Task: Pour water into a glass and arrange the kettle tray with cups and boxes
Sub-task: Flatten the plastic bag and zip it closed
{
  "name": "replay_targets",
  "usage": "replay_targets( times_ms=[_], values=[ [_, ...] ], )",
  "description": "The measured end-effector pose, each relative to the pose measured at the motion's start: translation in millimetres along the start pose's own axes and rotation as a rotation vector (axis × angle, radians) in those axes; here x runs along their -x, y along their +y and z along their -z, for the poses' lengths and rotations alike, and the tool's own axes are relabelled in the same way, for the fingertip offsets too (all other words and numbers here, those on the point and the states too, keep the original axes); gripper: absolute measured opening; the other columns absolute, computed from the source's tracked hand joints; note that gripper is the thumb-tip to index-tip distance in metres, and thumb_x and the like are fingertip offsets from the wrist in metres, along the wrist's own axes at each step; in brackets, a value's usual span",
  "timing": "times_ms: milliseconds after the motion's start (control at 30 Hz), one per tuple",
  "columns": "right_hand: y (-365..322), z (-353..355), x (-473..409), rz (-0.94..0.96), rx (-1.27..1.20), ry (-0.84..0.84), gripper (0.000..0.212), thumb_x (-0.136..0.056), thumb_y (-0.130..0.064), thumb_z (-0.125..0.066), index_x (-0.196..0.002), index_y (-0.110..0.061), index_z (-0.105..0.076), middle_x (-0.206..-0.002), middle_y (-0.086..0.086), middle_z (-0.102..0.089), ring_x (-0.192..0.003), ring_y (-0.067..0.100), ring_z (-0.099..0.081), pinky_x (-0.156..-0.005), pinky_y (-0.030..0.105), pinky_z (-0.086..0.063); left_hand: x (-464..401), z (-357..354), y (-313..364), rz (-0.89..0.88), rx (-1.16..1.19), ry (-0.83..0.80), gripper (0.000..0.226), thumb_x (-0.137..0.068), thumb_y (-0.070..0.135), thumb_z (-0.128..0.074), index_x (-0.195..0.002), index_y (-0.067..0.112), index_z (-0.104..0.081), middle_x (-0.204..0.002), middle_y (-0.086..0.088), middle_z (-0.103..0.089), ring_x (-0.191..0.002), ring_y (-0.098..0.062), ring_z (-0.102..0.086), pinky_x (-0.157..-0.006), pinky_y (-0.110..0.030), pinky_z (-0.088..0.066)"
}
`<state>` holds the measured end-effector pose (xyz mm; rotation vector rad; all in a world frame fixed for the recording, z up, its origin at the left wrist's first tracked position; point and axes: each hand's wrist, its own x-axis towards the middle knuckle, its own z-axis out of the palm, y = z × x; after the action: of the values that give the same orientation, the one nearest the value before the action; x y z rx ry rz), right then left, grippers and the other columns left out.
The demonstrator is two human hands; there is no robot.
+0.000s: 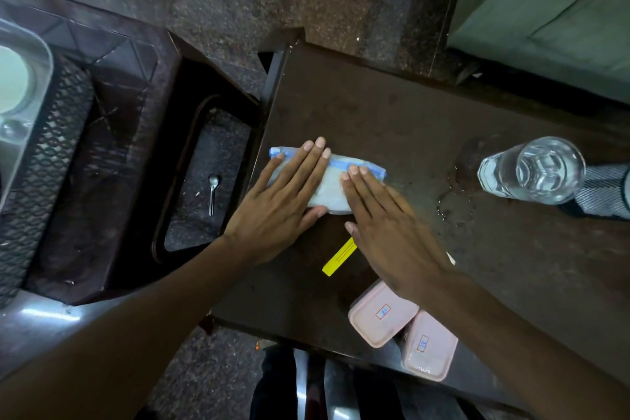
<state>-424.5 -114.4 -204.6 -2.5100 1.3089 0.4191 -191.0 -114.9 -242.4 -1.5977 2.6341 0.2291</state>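
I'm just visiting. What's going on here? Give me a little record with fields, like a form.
surface: dark table
left hand: flat on a blue-edged plastic pouch
right hand: flat, fingertips on the same pouch
glass: upright at the right, looks to hold water
pink boxes: two, lids on, side by side at the near edge
yellow strip: lies on the table, partly under the right hand
spoon: on the floor, seen through a gap in the dark plastic stool
kettle: not in view

left hand (pixel 283 201) + right hand (pixel 388 228): flat on blue-edged pouch (pixel 332 194) | glass (pixel 531 170): right, apart | table (pixel 409 112)
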Motion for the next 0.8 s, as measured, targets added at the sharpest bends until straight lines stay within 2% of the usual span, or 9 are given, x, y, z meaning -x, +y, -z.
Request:
replay_targets(
  times_ms=[33, 100, 200, 267, 333, 400, 467, 600, 800],
  values=[
    [-2.2, 4.8, 0.6, -0.006, -0.020, -0.020, 0.068, -0.109, -0.041, -0.013, -0.165, -0.005, 0.001, -0.174, 0.014, 0.002, -0.162, 0.024, -0.001, -0.130, 0.042, -0.017, 0.2, 4.2, -0.2, -0.008, 0.013, -0.021, 0.077, -0.114, 0.056, -0.022, -0.172, 0.010, 0.001, -0.180, -0.008, 0.007, -0.168, -0.020, 0.003, -0.132, -0.050, -0.020],
    [-7.9, 17.5, -0.7, -0.048, -0.082, 0.013, 0.067, -0.109, -0.043, -0.013, -0.166, -0.007, -0.010, -0.174, 0.011, -0.007, -0.162, 0.021, -0.007, -0.131, 0.040, -0.015, -0.8, 13.6, -1.6, -0.007, 0.070, -0.011, 0.075, -0.114, 0.055, -0.020, -0.172, 0.011, -0.002, -0.181, -0.006, 0.004, -0.168, -0.017, 0.002, -0.133, -0.050, -0.018],
    [-20.3, 32.4, -13.2, -0.099, -0.168, 0.205, 0.061, -0.111, -0.037, -0.021, -0.163, -0.006, -0.025, -0.171, 0.011, -0.023, -0.160, 0.020, -0.019, -0.130, 0.039, -0.020, -10.3, 27.3, -6.5, 0.109, 0.225, 0.110, 0.066, -0.115, 0.046, -0.020, -0.173, 0.016, -0.009, -0.181, 0.000, -0.002, -0.167, -0.012, -0.002, -0.134, -0.045, -0.011],
    [-29.5, 36.5, -29.7, -0.150, -0.235, 0.262, 0.057, -0.112, -0.031, -0.024, -0.164, -0.007, -0.023, -0.172, 0.011, -0.021, -0.161, 0.020, -0.017, -0.131, 0.039, -0.018, -19.7, 31.5, -10.9, 0.225, 0.266, 0.142, 0.064, -0.115, 0.042, -0.021, -0.173, 0.017, -0.011, -0.181, 0.001, -0.003, -0.167, -0.010, -0.002, -0.134, -0.043, -0.009],
    [-38.1, 34.9, -47.5, -0.226, -0.278, 0.222, 0.058, -0.113, -0.031, -0.025, -0.165, -0.008, -0.014, -0.174, 0.009, -0.010, -0.162, 0.019, -0.007, -0.131, 0.038, -0.014, -25.9, 29.1, -10.7, 0.315, 0.229, 0.090, 0.065, -0.114, 0.041, -0.021, -0.173, 0.017, -0.008, -0.181, 0.000, 0.000, -0.167, -0.011, 0.000, -0.134, -0.044, -0.008],
    [-44.4, 25.8, -59.7, -0.291, -0.274, 0.166, 0.060, -0.114, -0.034, -0.023, -0.166, -0.010, -0.005, -0.175, 0.008, 0.001, -0.162, 0.019, 0.003, -0.132, 0.038, -0.011, -27.3, 21.0, -6.4, 0.346, 0.175, 0.030, 0.066, -0.115, 0.042, -0.020, -0.173, 0.017, -0.003, -0.181, -0.001, 0.004, -0.167, -0.013, 0.002, -0.134, -0.047, -0.008],
    [-45.3, 12.9, -64.1, -0.312, -0.239, 0.172, 0.062, -0.114, -0.036, -0.022, -0.166, -0.011, -0.001, -0.175, 0.008, 0.005, -0.162, 0.019, 0.005, -0.132, 0.040, -0.012, -25.6, 11.6, -1.9, 0.352, 0.168, 0.018, 0.066, -0.114, 0.042, -0.018, -0.173, 0.016, -0.002, -0.181, -0.002, 0.005, -0.167, -0.014, 0.003, -0.134, -0.048, -0.008],
    [-34.5, -5.6, -53.0, -0.266, -0.191, 0.229, 0.070, -0.111, -0.046, -0.029, -0.166, -0.012, -0.005, -0.175, 0.005, 0.001, -0.162, 0.018, -0.001, -0.131, 0.040, -0.016, -19.5, -0.3, -0.9, 0.343, 0.152, 0.066, 0.067, -0.114, 0.044, -0.019, -0.173, 0.016, -0.003, -0.181, -0.003, 0.003, -0.168, -0.016, 0.001, -0.134, -0.051, -0.012],
    [-3.8, -10.2, -38.1, -0.138, -0.084, 0.166, 0.074, -0.109, -0.055, -0.023, -0.167, -0.015, 0.002, -0.175, 0.002, 0.006, -0.162, 0.015, 0.000, -0.129, 0.040, -0.020, -18.6, -1.9, -0.9, 0.324, 0.128, 0.041, 0.069, -0.113, 0.043, -0.024, -0.172, 0.017, 0.002, -0.181, -0.004, 0.006, -0.168, -0.017, 0.003, -0.132, -0.055, -0.015]
  ],
)
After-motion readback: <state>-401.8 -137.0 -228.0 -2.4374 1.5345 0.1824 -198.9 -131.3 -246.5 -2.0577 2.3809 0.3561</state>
